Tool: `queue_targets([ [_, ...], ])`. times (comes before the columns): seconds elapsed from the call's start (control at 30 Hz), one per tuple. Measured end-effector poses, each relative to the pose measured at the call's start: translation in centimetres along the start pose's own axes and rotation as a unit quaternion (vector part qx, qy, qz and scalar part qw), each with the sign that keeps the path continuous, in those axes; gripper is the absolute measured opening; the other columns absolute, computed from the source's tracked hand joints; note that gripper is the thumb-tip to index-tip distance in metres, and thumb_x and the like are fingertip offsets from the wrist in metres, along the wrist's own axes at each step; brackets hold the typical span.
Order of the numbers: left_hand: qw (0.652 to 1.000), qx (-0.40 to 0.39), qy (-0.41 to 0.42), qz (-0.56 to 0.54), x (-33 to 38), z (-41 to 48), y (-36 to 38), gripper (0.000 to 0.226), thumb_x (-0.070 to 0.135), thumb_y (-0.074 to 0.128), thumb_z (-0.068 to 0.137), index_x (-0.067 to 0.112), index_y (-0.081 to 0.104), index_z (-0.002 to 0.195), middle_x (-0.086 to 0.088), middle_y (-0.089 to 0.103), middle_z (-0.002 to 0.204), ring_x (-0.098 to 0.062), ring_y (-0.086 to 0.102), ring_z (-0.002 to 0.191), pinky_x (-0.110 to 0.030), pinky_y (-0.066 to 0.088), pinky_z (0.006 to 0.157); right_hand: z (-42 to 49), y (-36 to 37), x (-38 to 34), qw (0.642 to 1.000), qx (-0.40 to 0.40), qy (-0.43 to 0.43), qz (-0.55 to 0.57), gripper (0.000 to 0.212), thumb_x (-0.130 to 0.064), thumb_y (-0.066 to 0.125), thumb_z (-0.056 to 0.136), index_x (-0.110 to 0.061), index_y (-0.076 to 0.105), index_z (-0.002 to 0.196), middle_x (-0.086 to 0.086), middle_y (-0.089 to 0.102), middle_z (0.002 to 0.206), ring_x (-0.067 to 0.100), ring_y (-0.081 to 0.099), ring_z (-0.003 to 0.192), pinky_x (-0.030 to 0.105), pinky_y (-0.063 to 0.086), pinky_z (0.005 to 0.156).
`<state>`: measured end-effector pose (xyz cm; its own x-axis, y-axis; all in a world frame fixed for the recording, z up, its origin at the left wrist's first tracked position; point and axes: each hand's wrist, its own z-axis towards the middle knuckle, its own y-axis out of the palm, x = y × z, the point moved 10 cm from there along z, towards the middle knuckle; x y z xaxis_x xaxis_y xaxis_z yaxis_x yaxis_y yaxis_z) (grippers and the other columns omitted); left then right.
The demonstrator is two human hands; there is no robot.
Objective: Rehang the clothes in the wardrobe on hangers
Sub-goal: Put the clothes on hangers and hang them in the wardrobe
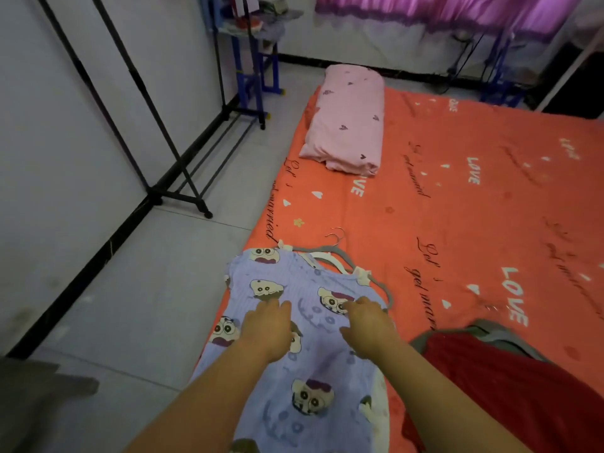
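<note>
A lavender dress (294, 338) printed with cartoon faces lies flat along the near left edge of the bed (474, 223), its neck end pointing away from the person and its lower part running out of view at the bottom. Both hands rest palm down on the cloth near its upper half: the left hand (266, 328) with fingers loosely spread, the right hand (367, 325) beside it with fingers likewise apart, neither pinching anything. At the dress's shoulders small white ties show, and hangers (330, 253) lie under and just beyond the neckline, a grey one and a white one, their metal hooks pointing toward the middle of the bed.

Just right of the dress, at the near edge of the bed, sits a heap of dark red cloth (490, 387) with a grey garment (490, 331) under it. The orange-red sheet bears white hearts, the word "LOVE" in white in several places, and dark cursive script, of which "get married" can be read. A pink pillow (348, 125) with small dark hearts lies at the far left corner of the bed.

On the tiled floor (163, 289) left of the bed, a black clothes rail (170, 178) on wheels stands against the white wall. Beyond it is a blue stand (258, 76) with clutter on top, too blurred to name. Purple curtains (441, 11) hang along the far wall.
</note>
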<state>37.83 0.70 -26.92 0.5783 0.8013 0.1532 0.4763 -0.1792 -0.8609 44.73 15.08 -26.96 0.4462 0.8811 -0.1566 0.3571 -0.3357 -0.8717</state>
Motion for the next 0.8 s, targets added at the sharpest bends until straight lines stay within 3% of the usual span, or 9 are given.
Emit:
queue_targets([
  [0.3, 1.000, 0.012, 0.014, 0.006, -0.8, 17.9, 3.6, 0.065, 0.035, 0.049, 0.095, 0.011, 0.018, 0.146, -0.013, 0.024, 0.149, -0.028, 0.025, 0.135, -0.040, 0.028, 0.106, 19.0, 5.0, 4.1, 1.000, -0.001, 0.001, 0.024, 0.042, -0.015, 0.047, 0.092, -0.011, 0.040, 0.133, 0.013, 0.042, 0.131, 0.031, 0.044, 0.116, 0.038, 0.041, 0.091],
  [0.57, 0.999, -0.020, 0.037, 0.016, -2.0, 25.3, 9.0, 0.073, 0.038, 0.044, 0.096, 0.016, 0.000, 0.150, -0.011, -0.005, 0.157, -0.030, -0.002, 0.144, -0.043, 0.006, 0.115, 27.0, 7.9, 5.4, 0.997, 0.057, 0.018, 0.056, 0.056, -0.007, 0.039, 0.092, -0.013, 0.023, 0.145, 0.011, 0.040, 0.138, 0.031, 0.040, 0.124, 0.041, 0.038, 0.093],
  [0.67, 1.000, -0.016, 0.025, 0.004, -2.1, 25.7, 10.1, 0.072, 0.038, 0.045, 0.096, 0.016, 0.001, 0.150, -0.010, -0.007, 0.157, -0.029, -0.003, 0.144, -0.044, 0.005, 0.115, 27.6, 7.5, 6.0, 0.993, 0.106, 0.015, 0.040, 0.052, -0.007, 0.042, 0.091, -0.013, 0.030, 0.141, 0.010, 0.043, 0.137, 0.030, 0.043, 0.121, 0.039, 0.039, 0.093],
  [0.8, 0.995, 0.086, 0.020, -0.038, -1.6, 24.2, 7.0, 0.067, 0.036, 0.044, 0.097, 0.016, 0.008, 0.149, -0.010, 0.002, 0.157, -0.026, 0.002, 0.144, -0.039, 0.006, 0.115, 26.2, 5.1, 6.1, 0.980, 0.179, 0.005, 0.085, 0.042, -0.008, 0.043, 0.092, -0.014, 0.042, 0.133, 0.011, 0.049, 0.130, 0.030, 0.048, 0.113, 0.033, 0.039, 0.077],
])
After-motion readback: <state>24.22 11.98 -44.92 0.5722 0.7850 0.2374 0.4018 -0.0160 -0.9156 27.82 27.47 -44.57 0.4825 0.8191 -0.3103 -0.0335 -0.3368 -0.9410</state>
